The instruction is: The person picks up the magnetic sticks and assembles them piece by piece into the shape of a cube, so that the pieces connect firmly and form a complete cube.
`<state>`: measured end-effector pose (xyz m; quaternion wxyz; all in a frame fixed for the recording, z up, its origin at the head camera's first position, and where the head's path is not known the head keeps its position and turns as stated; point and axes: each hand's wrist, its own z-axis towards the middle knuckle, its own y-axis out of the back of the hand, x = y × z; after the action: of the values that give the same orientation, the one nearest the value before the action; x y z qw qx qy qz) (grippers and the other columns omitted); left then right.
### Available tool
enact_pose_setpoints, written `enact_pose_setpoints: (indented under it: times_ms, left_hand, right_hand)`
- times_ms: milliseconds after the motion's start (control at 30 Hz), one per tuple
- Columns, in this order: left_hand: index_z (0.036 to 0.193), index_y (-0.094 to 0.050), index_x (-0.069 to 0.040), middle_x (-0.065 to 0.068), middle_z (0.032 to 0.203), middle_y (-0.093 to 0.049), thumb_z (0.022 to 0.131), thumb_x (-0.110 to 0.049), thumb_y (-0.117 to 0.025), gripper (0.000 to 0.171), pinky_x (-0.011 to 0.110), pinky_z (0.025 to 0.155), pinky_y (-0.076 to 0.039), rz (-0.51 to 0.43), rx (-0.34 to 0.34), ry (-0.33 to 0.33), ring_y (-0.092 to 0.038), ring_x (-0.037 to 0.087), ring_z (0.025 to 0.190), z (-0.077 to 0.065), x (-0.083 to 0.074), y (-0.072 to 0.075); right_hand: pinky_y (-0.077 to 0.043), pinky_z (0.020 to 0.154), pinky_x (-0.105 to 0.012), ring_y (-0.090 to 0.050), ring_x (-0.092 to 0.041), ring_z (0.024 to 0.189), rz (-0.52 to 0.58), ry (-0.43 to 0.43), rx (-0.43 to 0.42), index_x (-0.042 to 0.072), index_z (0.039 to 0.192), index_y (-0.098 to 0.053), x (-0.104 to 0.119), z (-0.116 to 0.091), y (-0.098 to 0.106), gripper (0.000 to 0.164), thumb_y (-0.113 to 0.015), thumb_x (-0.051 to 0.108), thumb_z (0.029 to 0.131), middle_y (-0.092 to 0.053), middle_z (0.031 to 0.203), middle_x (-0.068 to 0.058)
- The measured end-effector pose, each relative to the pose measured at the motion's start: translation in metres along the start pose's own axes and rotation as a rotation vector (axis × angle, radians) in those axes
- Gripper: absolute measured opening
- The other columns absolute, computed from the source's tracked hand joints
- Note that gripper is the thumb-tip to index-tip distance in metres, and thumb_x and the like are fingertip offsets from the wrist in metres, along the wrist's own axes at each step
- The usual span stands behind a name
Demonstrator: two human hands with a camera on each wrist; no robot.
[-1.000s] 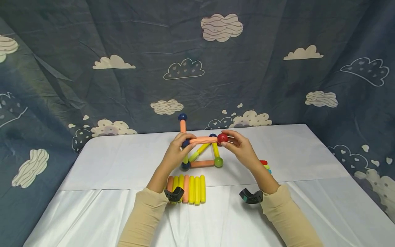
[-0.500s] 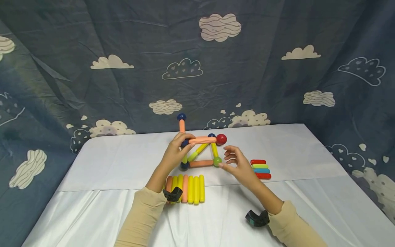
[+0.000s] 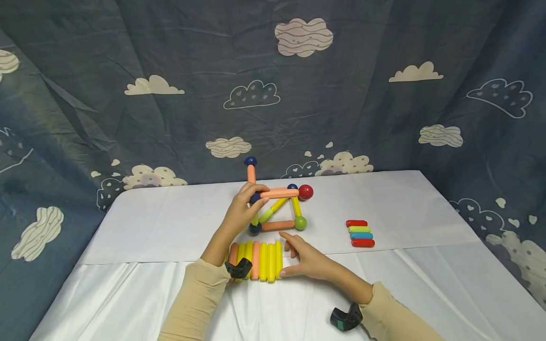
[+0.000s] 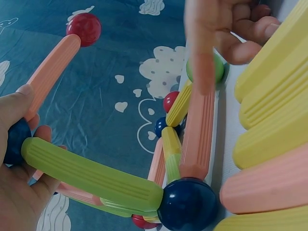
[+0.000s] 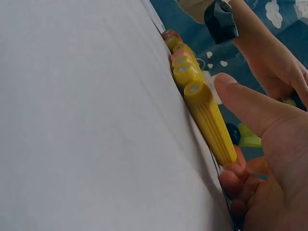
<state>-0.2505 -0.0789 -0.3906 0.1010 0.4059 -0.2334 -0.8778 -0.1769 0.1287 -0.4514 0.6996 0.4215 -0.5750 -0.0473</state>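
Observation:
My left hand (image 3: 240, 211) grips a dark blue ball (image 4: 17, 142) on a frame of magnetic rods and balls, its thumb on an adjoining orange rod (image 4: 53, 72). That rod points right, with a red ball (image 3: 305, 192) at its end. Below the held ball, a green rod (image 4: 94, 175) runs down to another blue ball (image 4: 187, 204). My right hand (image 3: 310, 258) is at the right end of a row of yellow and orange rods. Its thumb and fingers are spread about the two ends of the outermost yellow rod (image 5: 211, 125); firm contact cannot be made out.
Several short coloured rods (image 3: 361, 234) lie to the right on the white cloth (image 3: 409, 213). A green ball (image 3: 300, 223) forms the frame's front right corner. Another blue ball (image 3: 250, 161) tops an orange rod behind my left hand. A cloud-patterned curtain (image 3: 170, 123) hangs behind the table.
My right hand has let go of the red ball, which stays at the orange rod's end, and has moved down and left to the rod row. My left hand keeps its hold.

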Motion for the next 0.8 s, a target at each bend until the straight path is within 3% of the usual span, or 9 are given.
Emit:
enact_pose_setpoints:
  times_ms: [100,167,333,500,667,800]
  left_hand:
    - [0.107,-0.059,-0.011,0.001,0.104,-0.053,0.088,-0.018,-0.059,0.021,0.034,0.083,-0.044,0.011,-0.002,-0.001,-0.049,0.013,0.094,0.0,0.0,0.001]
    - [0.107,-0.059,-0.012,0.0,0.104,-0.053,0.088,-0.019,-0.058,0.021,0.031,0.083,-0.043,0.014,-0.002,-0.002,-0.049,0.012,0.094,0.0,-0.001,0.001]
    - [0.108,-0.059,-0.012,0.0,0.104,-0.053,0.088,-0.019,-0.058,0.021,0.031,0.084,-0.042,0.013,0.0,-0.002,-0.049,0.012,0.095,0.0,0.0,0.0]
    - [0.108,-0.059,-0.012,0.0,0.104,-0.053,0.088,-0.02,-0.058,0.022,0.033,0.085,-0.042,0.007,-0.001,0.005,-0.049,0.012,0.096,-0.001,0.0,0.001]
    - [0.108,-0.059,-0.012,0.0,0.104,-0.052,0.087,-0.019,-0.059,0.021,0.035,0.084,-0.043,0.0,-0.003,0.005,-0.049,0.013,0.095,-0.001,0.001,0.0]
    - [0.108,-0.059,-0.012,0.0,0.103,-0.052,0.087,-0.017,-0.059,0.021,0.036,0.08,-0.045,-0.007,-0.006,0.003,-0.051,0.019,0.093,0.0,0.001,0.0]
  right_hand:
    - [-0.037,0.066,-0.028,-0.04,-0.015,0.081,-0.113,-0.014,0.01,0.008,0.137,-0.035,0.003,0.001,-0.003,0.094,-0.075,0.051,0.064,-0.042,0.097,0.002]
    - [-0.035,0.068,-0.03,-0.039,-0.015,0.081,-0.127,-0.018,0.005,0.01,0.135,-0.036,0.004,0.001,-0.004,0.094,-0.076,0.052,0.061,-0.042,0.098,0.003]
    - [-0.032,0.073,-0.036,-0.043,-0.018,0.082,0.005,0.009,-0.007,0.017,0.132,-0.024,0.005,-0.002,-0.004,0.091,-0.082,0.031,0.063,-0.05,0.091,0.002]
    - [-0.037,0.073,-0.033,-0.049,-0.018,0.075,0.185,0.045,-0.007,0.015,0.132,-0.016,0.014,-0.003,0.0,0.083,-0.072,0.005,0.073,-0.055,0.076,0.0]
    - [-0.035,0.051,-0.022,-0.043,-0.016,0.056,0.268,0.049,-0.149,0.006,0.131,-0.024,0.026,-0.005,0.01,0.056,-0.058,0.004,0.086,-0.053,0.07,-0.01]
    - [-0.042,0.055,-0.024,-0.048,-0.015,0.061,0.207,0.032,-0.301,0.011,0.131,-0.028,0.012,0.001,0.017,0.05,-0.056,0.014,0.09,-0.059,0.08,-0.01]
